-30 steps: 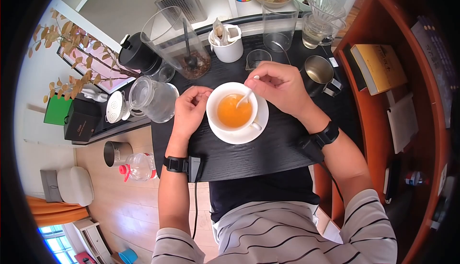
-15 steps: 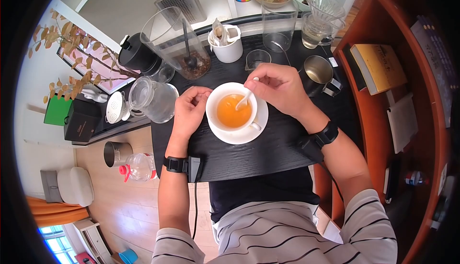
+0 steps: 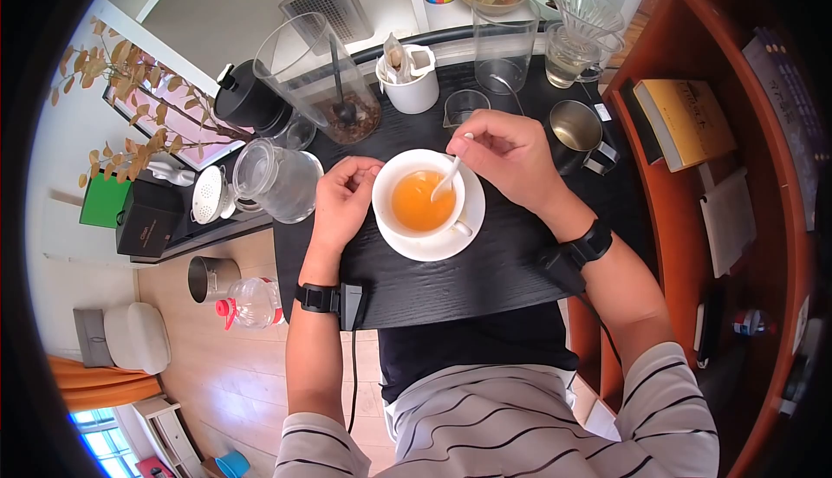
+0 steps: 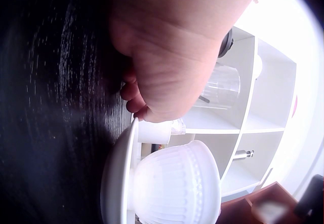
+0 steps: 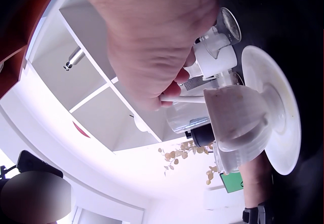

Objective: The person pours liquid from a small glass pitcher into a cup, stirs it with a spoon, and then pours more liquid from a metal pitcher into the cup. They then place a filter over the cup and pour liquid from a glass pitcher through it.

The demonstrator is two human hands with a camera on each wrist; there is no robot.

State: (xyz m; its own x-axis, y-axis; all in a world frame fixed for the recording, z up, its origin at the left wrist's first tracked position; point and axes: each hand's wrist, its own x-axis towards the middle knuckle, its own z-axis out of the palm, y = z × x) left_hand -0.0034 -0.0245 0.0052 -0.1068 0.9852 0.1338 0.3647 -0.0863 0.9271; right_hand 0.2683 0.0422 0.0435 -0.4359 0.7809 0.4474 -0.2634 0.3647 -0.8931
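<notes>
A white teacup (image 3: 388,206) holding amber liquid stands on a white saucer (image 3: 443,248) near the middle of the black table. My right hand (image 3: 510,159) pinches the top of a white spoon (image 3: 451,173) between thumb and fingers. The spoon leans in the cup with its lower end in the liquid. On the cup's left side, my left hand (image 3: 344,201) has its fingers curled. In the left wrist view, the thumb and fingertips meet at the rim of the saucer (image 4: 118,168). The right wrist view shows the cup handle (image 5: 245,137) from the side.
Close to my left forearm stands a lidded glass jug (image 3: 290,188). Behind the cup are a tall clear container (image 3: 347,114) with a dark scoop, a white mug (image 3: 412,92), a small glass beaker (image 3: 466,110) and a metal pitcher (image 3: 575,127). A wooden bookshelf (image 3: 685,209) borders the right.
The spoon's top has shifted slightly right with my right hand, and its lower end has moved within the liquid. The left hand, cup and saucer stay in place.
</notes>
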